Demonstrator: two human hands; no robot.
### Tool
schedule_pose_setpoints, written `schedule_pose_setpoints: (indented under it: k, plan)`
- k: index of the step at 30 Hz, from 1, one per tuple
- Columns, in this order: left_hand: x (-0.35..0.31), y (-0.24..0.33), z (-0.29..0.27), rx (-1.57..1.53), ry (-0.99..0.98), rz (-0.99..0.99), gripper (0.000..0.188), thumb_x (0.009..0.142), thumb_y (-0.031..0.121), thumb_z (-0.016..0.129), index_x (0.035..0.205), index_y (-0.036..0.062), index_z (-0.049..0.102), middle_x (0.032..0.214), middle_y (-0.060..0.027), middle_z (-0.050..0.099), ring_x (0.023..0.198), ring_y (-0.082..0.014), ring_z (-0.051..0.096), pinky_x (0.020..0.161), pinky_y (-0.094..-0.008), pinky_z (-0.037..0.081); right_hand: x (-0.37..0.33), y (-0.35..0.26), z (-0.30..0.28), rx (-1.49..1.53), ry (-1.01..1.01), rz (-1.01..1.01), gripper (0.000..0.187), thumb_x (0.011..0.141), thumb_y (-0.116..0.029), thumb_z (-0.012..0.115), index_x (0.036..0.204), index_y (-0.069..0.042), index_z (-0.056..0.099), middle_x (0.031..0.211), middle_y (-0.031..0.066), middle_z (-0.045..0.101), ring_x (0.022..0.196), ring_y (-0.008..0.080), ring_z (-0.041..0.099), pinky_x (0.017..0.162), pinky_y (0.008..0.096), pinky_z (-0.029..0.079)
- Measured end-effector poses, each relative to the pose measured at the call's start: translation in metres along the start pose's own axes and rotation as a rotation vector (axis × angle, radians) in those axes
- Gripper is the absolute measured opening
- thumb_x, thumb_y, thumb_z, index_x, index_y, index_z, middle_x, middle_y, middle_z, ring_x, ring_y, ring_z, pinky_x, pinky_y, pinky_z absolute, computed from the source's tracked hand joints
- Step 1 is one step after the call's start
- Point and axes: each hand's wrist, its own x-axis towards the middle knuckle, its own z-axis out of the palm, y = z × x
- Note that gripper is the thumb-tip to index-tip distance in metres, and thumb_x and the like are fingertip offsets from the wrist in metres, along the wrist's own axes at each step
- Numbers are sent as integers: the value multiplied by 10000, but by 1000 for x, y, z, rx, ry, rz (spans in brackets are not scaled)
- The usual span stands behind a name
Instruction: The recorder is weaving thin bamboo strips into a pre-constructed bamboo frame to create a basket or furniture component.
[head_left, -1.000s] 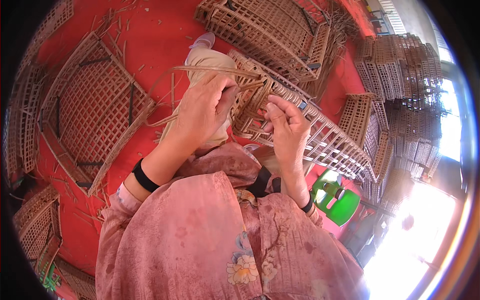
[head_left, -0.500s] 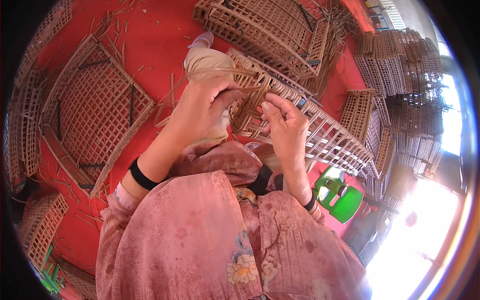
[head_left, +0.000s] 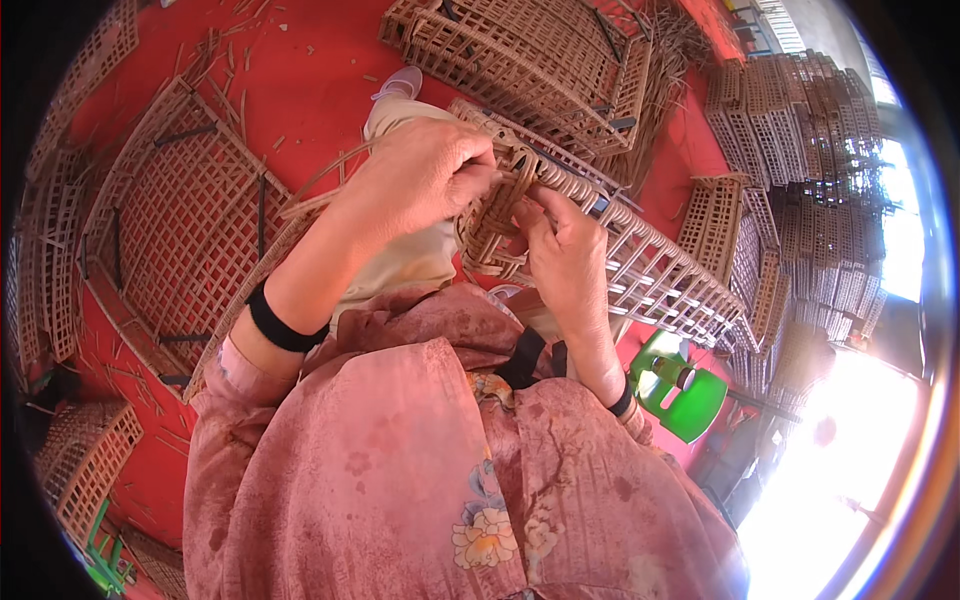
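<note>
A woven rattan basket [head_left: 650, 265] lies tilted across my legs, with its corner wrapped in strands [head_left: 500, 205] toward me. My left hand [head_left: 425, 175] is closed just left of that corner. Its fingers are curled around a rattan strand [head_left: 335, 170], and a loose length shows behind the wrist. What lies between the fingertips is mostly hidden. On the other side of the corner, my right hand [head_left: 565, 250] is closed, thumb and fingers pinching the wrapped part from the right.
Another basket [head_left: 190, 230] lies on the red floor [head_left: 310, 60] at left, among cane scraps. A larger basket [head_left: 540, 65] stands ahead beside a bundle of loose strands [head_left: 665, 90]. At right are a green stool [head_left: 695, 405] holding a small jar [head_left: 672, 373], and tall basket stacks [head_left: 800, 130].
My left hand has moved slightly up and right, its fingers curling tighter, and the loose strand has shifted behind the wrist. My right hand has moved slightly left and down along the corner.
</note>
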Motion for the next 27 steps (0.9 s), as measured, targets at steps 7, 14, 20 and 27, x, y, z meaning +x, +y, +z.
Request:
schedule_pose_setpoints:
  k: [7, 14, 20, 27]
  plan:
    - [12, -16, 8, -171, -78, -2, 191, 859, 182, 716, 859, -5, 678, 766, -152, 661, 735, -329, 641, 669, -406, 484, 3, -4, -5, 26, -20, 16, 217, 958, -178, 662, 931, 36, 680, 645, 144, 667, 532, 158, 653, 526, 314, 500]
    - [18, -19, 8, -88, -142, 84, 188, 858, 186, 723, 899, 7, 686, 810, -120, 651, 764, -326, 625, 684, -415, 482, 9, 0, -7, 44, 119, -90, 241, 952, -173, 695, 803, 15, 667, 558, 72, 595, 501, 100, 547, 482, 302, 437]
    - [16, 7, 16, 162, 250, 201, 122, 884, 136, 728, 921, 28, 685, 813, -65, 612, 698, -233, 596, 635, -332, 455, 4, 5, -28, -102, 264, -350, 217, 946, -133, 700, 781, 5, 671, 577, 58, 596, 513, 80, 517, 483, 279, 413]
    - [22, 43, 44, -451, -150, 161, 136, 937, 116, 703, 1028, 14, 706, 914, -28, 675, 786, -116, 648, 671, -269, 483, -37, 5, -88, 7, 332, -278, 235, 975, -167, 679, 801, -10, 686, 604, 12, 604, 542, 54, 519, 498, 251, 396]
